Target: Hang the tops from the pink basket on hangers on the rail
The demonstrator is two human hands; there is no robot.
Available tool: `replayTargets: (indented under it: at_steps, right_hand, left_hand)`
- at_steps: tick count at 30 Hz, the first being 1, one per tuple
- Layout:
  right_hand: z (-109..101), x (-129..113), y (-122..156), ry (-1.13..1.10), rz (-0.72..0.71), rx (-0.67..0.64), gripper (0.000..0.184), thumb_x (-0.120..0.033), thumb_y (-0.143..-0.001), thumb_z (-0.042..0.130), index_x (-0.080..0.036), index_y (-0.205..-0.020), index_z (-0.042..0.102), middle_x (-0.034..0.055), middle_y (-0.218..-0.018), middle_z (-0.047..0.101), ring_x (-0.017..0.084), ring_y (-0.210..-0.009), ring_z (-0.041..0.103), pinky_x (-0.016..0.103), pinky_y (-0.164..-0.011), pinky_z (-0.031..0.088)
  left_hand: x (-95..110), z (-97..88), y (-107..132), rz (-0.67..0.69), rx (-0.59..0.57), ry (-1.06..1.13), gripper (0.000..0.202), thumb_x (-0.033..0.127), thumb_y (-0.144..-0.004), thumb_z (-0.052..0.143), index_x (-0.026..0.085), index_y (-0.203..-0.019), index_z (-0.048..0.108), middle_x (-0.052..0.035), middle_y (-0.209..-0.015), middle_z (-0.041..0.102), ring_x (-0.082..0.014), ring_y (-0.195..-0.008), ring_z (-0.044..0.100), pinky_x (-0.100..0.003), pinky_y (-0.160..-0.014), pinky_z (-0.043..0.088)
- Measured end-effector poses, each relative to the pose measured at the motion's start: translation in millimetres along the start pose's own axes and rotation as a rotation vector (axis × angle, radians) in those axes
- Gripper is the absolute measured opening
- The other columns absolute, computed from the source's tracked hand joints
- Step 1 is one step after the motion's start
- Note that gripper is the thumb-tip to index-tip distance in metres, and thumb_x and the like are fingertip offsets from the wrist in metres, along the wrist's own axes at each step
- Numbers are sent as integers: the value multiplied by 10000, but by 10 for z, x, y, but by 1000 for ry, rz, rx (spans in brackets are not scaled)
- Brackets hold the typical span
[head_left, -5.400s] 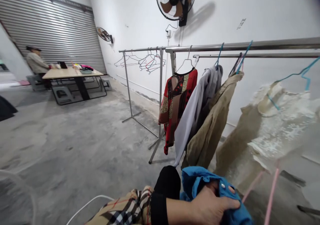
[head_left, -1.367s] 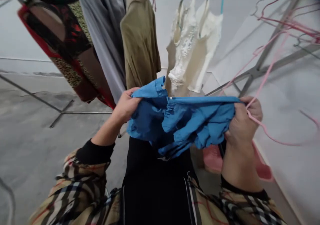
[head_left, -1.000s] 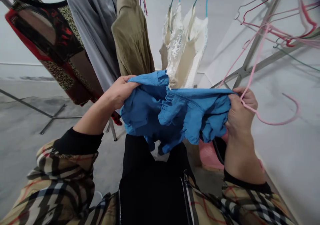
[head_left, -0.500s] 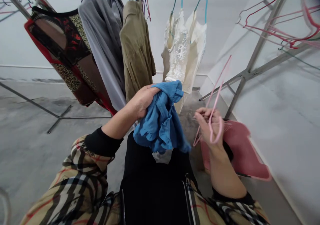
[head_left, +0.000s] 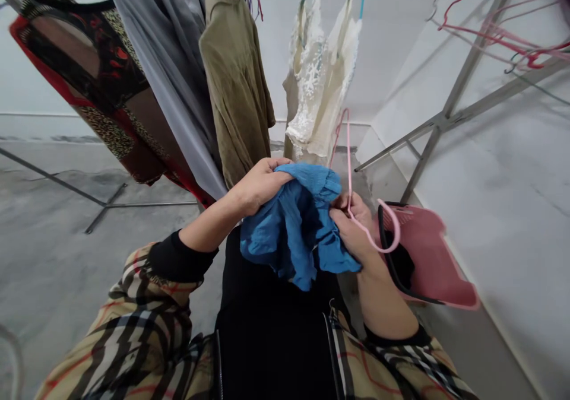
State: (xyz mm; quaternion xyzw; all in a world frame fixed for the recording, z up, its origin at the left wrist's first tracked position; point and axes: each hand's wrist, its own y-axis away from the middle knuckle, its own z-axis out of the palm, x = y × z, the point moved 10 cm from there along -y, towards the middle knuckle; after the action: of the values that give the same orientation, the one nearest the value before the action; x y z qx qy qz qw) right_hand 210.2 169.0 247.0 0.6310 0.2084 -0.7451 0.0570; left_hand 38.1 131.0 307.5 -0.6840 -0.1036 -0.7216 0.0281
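Observation:
A crumpled blue garment (head_left: 294, 222) hangs over my lap in folds. My left hand (head_left: 262, 186) is closed on its upper left edge, thumb on top. On the other side, my right hand (head_left: 354, 225) pinches the garment's right edge. That same hand also carries a pink clothes hanger (head_left: 350, 162), whose hook curls down past my wrist while its far end points toward the hanging white clothes. Some of the right fingertips are hidden behind the cloth.
Above hang a patterned red-black top (head_left: 102, 79), a grey garment (head_left: 164, 62), an olive shirt (head_left: 236, 79) and white lace tops (head_left: 312, 85). A pink basket (head_left: 439, 257) with something dark inside stands at right, below a metal rack (head_left: 445, 121) with red and pink hangers (head_left: 499, 44).
My right hand has moved left with the pink hanger and now grips the blue garment's right edge. The garment is spread wider, and the view has shifted slightly.

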Motion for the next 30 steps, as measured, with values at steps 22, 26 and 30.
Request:
replayTargets:
  at_steps: [22, 26, 30]
  right_hand:
    - [-85, 14, 76, 32, 30, 28, 180, -200, -724, 653, -225, -735, 476, -30, -759, 531, 112, -645, 466, 226, -569, 387]
    - [-7, -37, 215, 0, -67, -7, 202, -215, -749, 660, -222, -770, 460, 34, -1078, 647, 185, -909, 615, 288, -738, 485]
    - [148, -48, 430, 113, -185, -150, 207, -286, -807, 664, -209, -794, 473, 90, -1241, 624, 236, -1079, 617, 339, -891, 476]
  left_hand:
    - [-216, 85, -20, -7, -122, -26, 172, 284, -634, 698, 142, -611, 604, 38, -580, 571, -84, -546, 509, -204, -564, 420]
    - [-376, 281, 77, 22, -238, -201, 174, 300, -673, 648, 133, -639, 614, 54, -570, 495, -79, -565, 444, -203, -561, 370]
    - [-637, 404, 229, 61, -326, -335, 170, 291, -723, 597, 133, -661, 601, 58, -600, 438, -73, -602, 406, -193, -587, 372]
